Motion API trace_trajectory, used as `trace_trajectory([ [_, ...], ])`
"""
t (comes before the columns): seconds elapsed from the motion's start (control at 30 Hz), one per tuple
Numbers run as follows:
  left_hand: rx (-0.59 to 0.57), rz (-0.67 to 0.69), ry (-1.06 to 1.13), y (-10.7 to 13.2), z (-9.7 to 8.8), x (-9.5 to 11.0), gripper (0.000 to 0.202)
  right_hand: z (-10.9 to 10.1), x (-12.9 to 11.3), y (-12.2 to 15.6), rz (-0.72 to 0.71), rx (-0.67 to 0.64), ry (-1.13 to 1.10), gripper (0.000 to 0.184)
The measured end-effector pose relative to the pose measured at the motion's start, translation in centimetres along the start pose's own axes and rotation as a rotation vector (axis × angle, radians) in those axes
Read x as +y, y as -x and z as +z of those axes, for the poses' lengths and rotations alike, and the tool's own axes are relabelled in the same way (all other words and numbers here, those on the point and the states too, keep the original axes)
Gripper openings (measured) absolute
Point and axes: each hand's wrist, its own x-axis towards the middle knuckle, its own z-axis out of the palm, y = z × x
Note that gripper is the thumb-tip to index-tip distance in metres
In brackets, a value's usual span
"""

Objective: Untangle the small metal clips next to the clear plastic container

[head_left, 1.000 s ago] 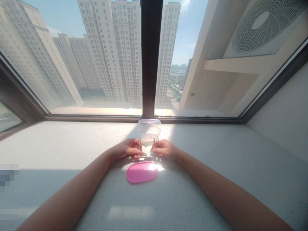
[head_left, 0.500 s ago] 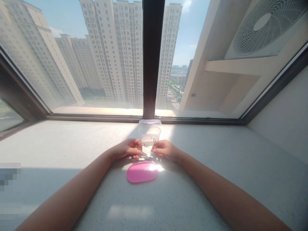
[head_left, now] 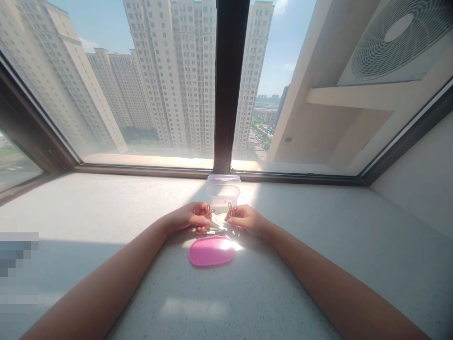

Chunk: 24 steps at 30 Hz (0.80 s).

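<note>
My left hand [head_left: 191,217] is closed, fingers and thumb pinching a brown looped cord [head_left: 209,211] whose loops stick up above the fingertips. My right hand [head_left: 247,219] pinches a second brown looped cord [head_left: 231,209], a short gap away from the first. Just below the fingertips lie some shiny metal tools [head_left: 216,229], partly covered by my left fingers; their kind is too small and glared to tell. Nearer to me, a pink oval lid-like piece [head_left: 211,251] lies flat, its right end bright with sun. Beyond my hands stands a clear plastic box [head_left: 223,190].
Everything rests on a pale speckled sill [head_left: 198,288]. A dark window frame [head_left: 226,94] bounds its far side, with tall buildings behind the glass. On the right is a white wall [head_left: 421,174]. A blurred-out patch [head_left: 16,259] sits at the left edge.
The whole view has shifted slightly, so the scene sits a little further right. Both hands keep the same pinch on the cords, with hardly any movement relative to the sill.
</note>
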Motion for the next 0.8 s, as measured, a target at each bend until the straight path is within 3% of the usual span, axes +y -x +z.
trace_trajectory([
  [0.8, -0.01, -0.015, -0.042, -0.07, -0.18, 0.3, 0.033, 0.14, -0.77, 0.22, 0.002, 0.023, -0.005, 0.021],
])
